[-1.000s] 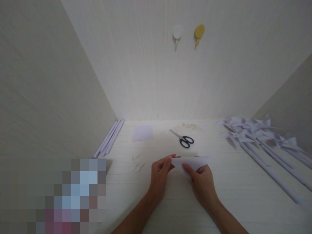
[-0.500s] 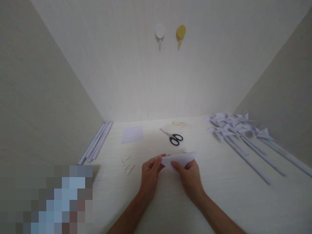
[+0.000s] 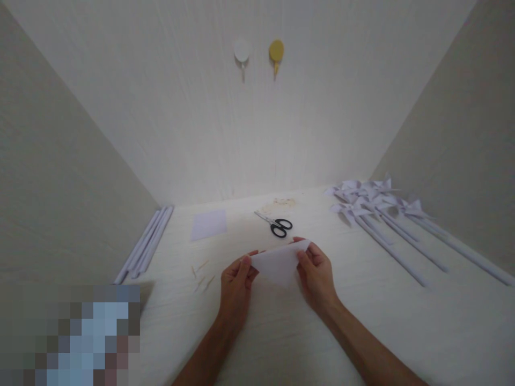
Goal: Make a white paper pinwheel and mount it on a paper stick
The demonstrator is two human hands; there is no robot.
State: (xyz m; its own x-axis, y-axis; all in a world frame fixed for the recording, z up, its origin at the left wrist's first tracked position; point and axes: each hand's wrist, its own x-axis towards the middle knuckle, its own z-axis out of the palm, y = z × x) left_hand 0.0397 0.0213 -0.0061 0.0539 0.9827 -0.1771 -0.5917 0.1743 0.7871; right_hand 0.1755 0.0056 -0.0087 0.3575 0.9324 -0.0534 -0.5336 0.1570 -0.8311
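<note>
Between my hands is a sheet of white paper, folded into a triangle with its long edge at the top and its point downward. My left hand pinches the left corner between thumb and fingers. At the right corner, my right hand grips the paper, thumb in front and fingers behind. Just beyond the paper lie scissors with black handles, blades pointing to the upper left. A flat square of paper rests farther back on the left. Short pointed wooden sticks lie left of my left hand.
Several paper pinwheels with long white sticks lie on the right of the table. Rolled paper tubes are bundled by the left wall. Small wooden bits lie near the back wall, which bears a white hook and a yellow hook.
My right hand has shifted its grip to the paper's right corner, its thumb leaving the middle of the sheet. The paper's triangular face now shows more. The camera view has turned slightly right.
</note>
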